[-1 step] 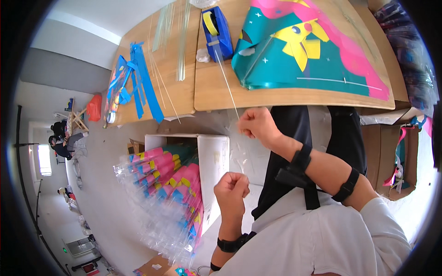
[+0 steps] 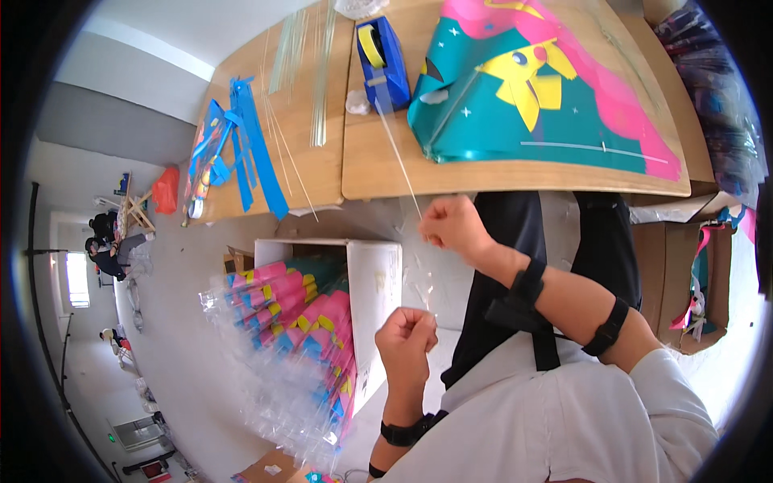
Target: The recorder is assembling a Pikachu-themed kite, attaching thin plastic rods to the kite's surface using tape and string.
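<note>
My right hand (image 2: 455, 229) is held just off the front edge of the wooden table (image 2: 370, 173), fingers pinched on a thin clear strip of tape (image 2: 400, 165) that runs back to the blue tape dispenser (image 2: 382, 60). Lower down, my left hand (image 2: 407, 342) pinches the bottom end of the same clear strip, which hangs between the two hands (image 2: 423, 290). A teal, pink and yellow kite (image 2: 531, 88) lies flat on the table to the right of the dispenser.
Thin clear rods (image 2: 306, 64) and blue ribbon strips (image 2: 245, 149) lie on the left tabletop. A white box (image 2: 378, 274) below holds several pink kites in clear bags (image 2: 306, 330). Cardboard boxes (image 2: 684, 274) stand at the right. A person (image 2: 109, 241) sits far left.
</note>
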Demonstrator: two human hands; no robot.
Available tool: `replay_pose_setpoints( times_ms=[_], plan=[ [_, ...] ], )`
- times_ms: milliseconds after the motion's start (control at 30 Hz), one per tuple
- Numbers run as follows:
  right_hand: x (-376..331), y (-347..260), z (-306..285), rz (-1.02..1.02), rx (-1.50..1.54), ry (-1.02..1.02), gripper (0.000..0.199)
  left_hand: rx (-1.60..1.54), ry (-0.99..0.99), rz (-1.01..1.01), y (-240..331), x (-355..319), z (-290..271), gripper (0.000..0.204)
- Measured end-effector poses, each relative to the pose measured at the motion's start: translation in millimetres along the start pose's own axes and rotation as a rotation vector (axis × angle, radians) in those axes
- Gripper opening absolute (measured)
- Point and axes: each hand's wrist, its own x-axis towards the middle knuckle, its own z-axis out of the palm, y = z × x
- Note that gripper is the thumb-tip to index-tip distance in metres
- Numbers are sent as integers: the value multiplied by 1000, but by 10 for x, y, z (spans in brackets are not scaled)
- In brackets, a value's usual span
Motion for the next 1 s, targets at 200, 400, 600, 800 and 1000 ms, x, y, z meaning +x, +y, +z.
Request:
replay_pose_setpoints(
  times_ms=[200,400,600,800,1000],
  plan=[
    [315,33,15,-154,-417,85,13,-55,15,9,69,30,-211,8],
    [755,-42,155,-310,-658,162,7,-166,2,-5,39,101,-349,7],
    [965,-188,230,-237,-626,139,7,-169,-68,-4,-69,173,-425,8],
    [959,-112,266,-336,-683,189,8,-238,-106,-11,-128,208,-470,9],
    [166,-52,254,-25,-446,-15,12,-175,-143,2,-69,212,-498,11]
  ],
)
